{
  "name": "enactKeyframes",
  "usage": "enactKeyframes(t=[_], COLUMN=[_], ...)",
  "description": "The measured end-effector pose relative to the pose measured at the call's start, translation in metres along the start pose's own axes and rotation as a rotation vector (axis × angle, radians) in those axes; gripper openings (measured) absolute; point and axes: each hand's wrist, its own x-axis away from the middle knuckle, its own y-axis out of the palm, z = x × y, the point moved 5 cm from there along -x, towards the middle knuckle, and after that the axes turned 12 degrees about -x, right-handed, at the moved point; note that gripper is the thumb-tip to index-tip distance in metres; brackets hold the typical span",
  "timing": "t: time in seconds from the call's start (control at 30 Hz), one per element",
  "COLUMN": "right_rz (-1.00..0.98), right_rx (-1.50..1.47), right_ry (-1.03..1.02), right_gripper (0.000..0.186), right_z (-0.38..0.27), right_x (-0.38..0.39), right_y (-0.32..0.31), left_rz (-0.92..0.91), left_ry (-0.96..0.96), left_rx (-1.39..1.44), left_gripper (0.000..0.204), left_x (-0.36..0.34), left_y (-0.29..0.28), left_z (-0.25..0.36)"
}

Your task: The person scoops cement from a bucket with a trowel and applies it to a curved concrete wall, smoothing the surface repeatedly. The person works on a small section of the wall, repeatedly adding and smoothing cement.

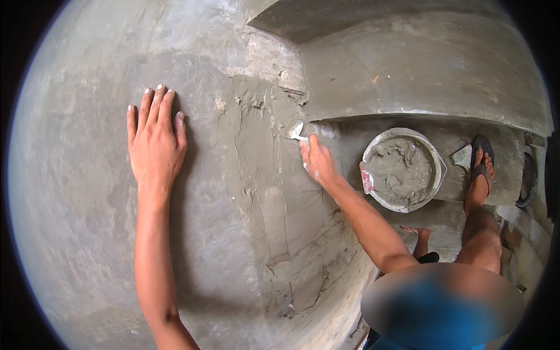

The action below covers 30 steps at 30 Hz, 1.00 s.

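Note:
My left hand lies flat on the smooth grey wall, fingers stretched upward and the thumb a little apart. My right hand is closed round the handle of a small trowel. Its pale blade is against the wall, at the right edge of a rough patch of wet mortar. Most of the handle is hidden in my fingers. To the right of that hand, a round bucket full of grey mortar stands on a step.
Concrete steps rise at the upper right, one with a sharp edge above the bucket. My foot in a dark sandal stands right of the bucket, beside a pale flat fragment. A dark round object sits at the far right.

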Motion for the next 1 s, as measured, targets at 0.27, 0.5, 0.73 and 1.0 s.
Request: enactKeyframes(t=[0.27, 0.5, 0.73, 1.0], right_rz=[-0.014, -0.057, -0.062, -0.066], right_rx=[-0.129, -0.827, -0.764, -0.588], right_ry=[0.105, 0.641, 0.654, 0.574], right_gripper=[0.040, 0.044, 0.049, 0.048], right_z=[0.034, -0.002, -0.001, -0.011], right_x=[0.077, 0.085, 0.020, 0.015], right_y=[-0.016, -0.034, -0.029, -0.005], left_rz=[-0.016, -0.037, -0.026, -0.011], left_ry=[-0.009, -0.008, -0.016, -0.004], left_rx=[0.018, 0.007, 0.039, 0.048], left_gripper=[0.045, 0.046, 0.047, 0.046], left_x=[-0.007, -0.006, -0.004, -0.006], left_y=[-0.005, -0.008, -0.006, -0.005], left_z=[0.002, 0.005, 0.002, 0.003])
